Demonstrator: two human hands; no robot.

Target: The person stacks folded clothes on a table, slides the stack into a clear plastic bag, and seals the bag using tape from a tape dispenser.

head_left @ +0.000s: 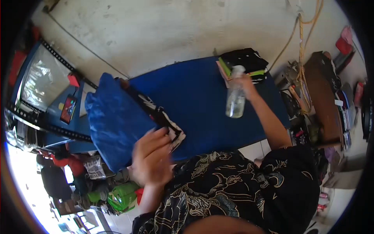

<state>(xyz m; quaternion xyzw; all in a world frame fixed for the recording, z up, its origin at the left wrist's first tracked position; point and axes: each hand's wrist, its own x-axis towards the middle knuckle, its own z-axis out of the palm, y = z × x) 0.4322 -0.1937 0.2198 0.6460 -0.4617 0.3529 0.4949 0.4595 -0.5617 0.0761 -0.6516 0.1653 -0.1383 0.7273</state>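
- Bottle (235, 104): clear plastic, smooth and glossy — it catches bright highlights.
- Blue bundle (117, 117): soft cloth with a faint, crumpled sheen.
- Folded stack (244, 58): matt cloth, printed on the black top piece.
- Table cover (206, 105): smooth blue, mostly matt; cloth or sheeting, hard to tell.
- Wall (156, 31): matt, rough, stained.
- Rope (301, 39): twisted fibre, coarse.
- Shelf rail (58, 54): perforated dark metal.
- Phone (69, 109): glossy screen.
- Shirt (218, 183): patterned cloth.

No lettering, brand or number can be read; the lit phone screen (68, 109), left of frame, and the plastic packet (94, 167), lower left, are too small to decipher.
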